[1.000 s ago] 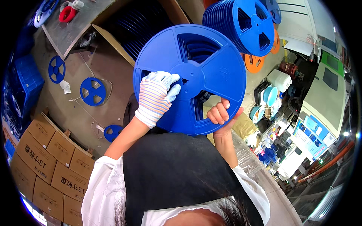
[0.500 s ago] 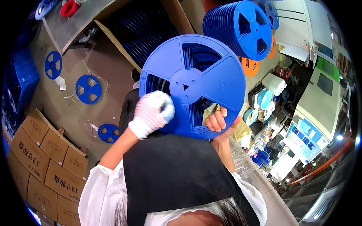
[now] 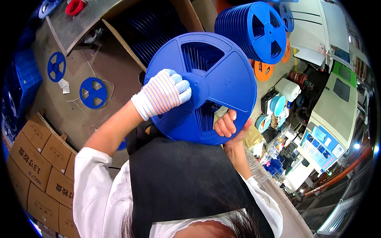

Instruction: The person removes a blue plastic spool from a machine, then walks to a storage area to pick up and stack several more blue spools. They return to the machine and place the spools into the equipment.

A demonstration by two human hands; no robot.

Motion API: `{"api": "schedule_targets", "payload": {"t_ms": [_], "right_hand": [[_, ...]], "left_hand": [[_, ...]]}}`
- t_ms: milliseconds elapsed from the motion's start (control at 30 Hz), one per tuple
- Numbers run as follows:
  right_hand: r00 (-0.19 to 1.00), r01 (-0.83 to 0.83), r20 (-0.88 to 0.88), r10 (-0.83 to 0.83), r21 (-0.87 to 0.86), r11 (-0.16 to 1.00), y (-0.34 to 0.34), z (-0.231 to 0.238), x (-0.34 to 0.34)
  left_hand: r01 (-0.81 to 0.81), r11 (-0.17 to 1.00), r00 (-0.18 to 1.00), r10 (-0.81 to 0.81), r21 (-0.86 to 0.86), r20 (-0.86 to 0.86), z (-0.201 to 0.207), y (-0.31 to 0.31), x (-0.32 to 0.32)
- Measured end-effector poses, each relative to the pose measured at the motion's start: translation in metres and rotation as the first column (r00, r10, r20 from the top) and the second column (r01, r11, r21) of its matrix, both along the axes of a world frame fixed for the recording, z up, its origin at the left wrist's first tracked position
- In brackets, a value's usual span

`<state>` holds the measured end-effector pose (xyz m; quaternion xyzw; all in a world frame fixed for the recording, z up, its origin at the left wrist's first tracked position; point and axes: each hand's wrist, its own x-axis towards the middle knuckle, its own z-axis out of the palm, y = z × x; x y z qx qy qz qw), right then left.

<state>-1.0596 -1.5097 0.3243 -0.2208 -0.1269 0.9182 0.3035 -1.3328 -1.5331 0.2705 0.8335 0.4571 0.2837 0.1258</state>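
A large blue plastic reel (image 3: 234,85) with wide cutouts faces me in front of my chest. My right hand (image 3: 230,129), bare, grips its lower right rim, with fingers bent over the edge by the lower cutout. Against the hub lies my left hand (image 3: 164,93), in a white glove with coloured stripes. Its fingers are curled closed over the hub's centre and cover the hole; whatever they hold there is hidden. Layered blue edges show through the cutouts, but I cannot tell whether they belong to reels in my grip.
Behind the reel stands an open carton (image 3: 123,41) packed with dark blue reels. A row of blue reels (image 3: 254,33) stands at the upper right, near orange reels (image 3: 263,71). Loose reels (image 3: 93,93) lie on the floor at left, above stacked cardboard boxes (image 3: 43,174). A machine (image 3: 335,99) is at right.
My left hand has moved up and right, from the reel's lower left onto its hub. The reel has tilted and shifted slightly left, while my right hand keeps its grip.
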Motion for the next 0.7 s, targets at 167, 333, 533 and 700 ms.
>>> {"api": "schedule_targets", "payload": {"t_ms": [167, 333, 533, 700], "right_hand": [[1.0, 0.004, 0.023, -0.004, -0.011, 1.0, -0.001, -0.001, -0.001], [0.995, 0.099, 0.007, -0.099, -0.015, 0.995, -0.006, -0.002, 0.008], [0.981, 0.157, -0.116, -0.158, -0.017, 0.987, -0.003, -0.012, 0.025], [0.969, 0.18, -0.157, -0.189, -0.073, 0.981, 0.004, -0.021, 0.021]], "left_hand": [[0.135, 0.986, 0.974, -0.15, -0.097, -0.169, 0.005, 0.018, 0.007], [-0.385, 0.794, 0.922, 0.315, -0.471, -0.223, -0.012, 0.007, -0.027], [-0.734, 0.379, 0.679, 0.41, -0.563, -0.609, -0.06, -0.089, -0.074], [-0.562, 0.783, 0.825, 0.551, -0.266, -0.123, -0.017, -0.032, -0.006]]}}
